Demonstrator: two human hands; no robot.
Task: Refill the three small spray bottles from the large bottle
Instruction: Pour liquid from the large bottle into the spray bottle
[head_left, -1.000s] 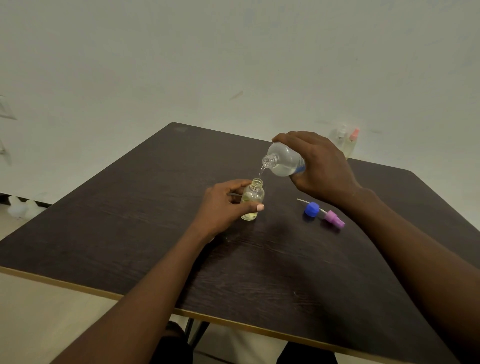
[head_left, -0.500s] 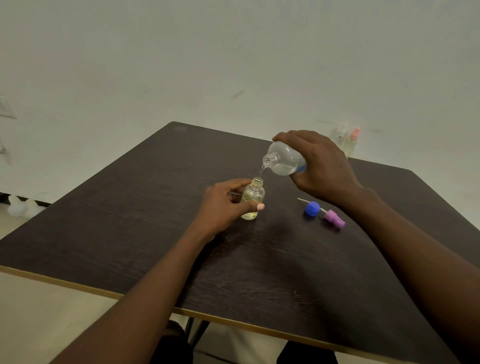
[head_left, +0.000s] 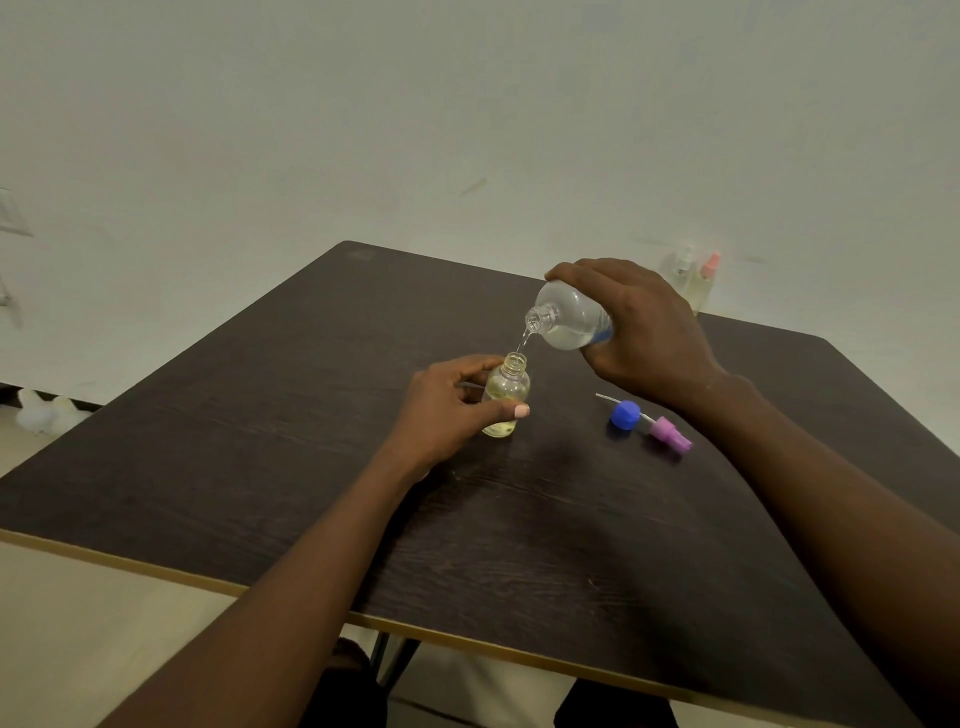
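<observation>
Matt, dark wood-grain covers the table (head_left: 260, 415), edged in a pale strip. The large bottle (head_left: 569, 319) and the small bottle (head_left: 506, 387) are clear, glossy plastic; the blue cap (head_left: 623, 414) and purple spray head (head_left: 670, 435) are smooth, opaque plastic. The wall (head_left: 467, 104) behind is matt, painted.

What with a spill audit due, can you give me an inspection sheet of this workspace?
Surface: dark wood-grain table, no spill seen.
Job's things: large bottle tilted, thin stream falling into the open small bottle, upright; pink-topped spray bottle and pale-topped spray bottle at the far edge.
Clutter: blue cap and purple spray head lying beside each other on the table.
Hands: left hand grips the small bottle; right hand holds the large bottle.
Cables: nothing seen.
Surroundings: pale wall; blurred white objects on the floor, left.
</observation>
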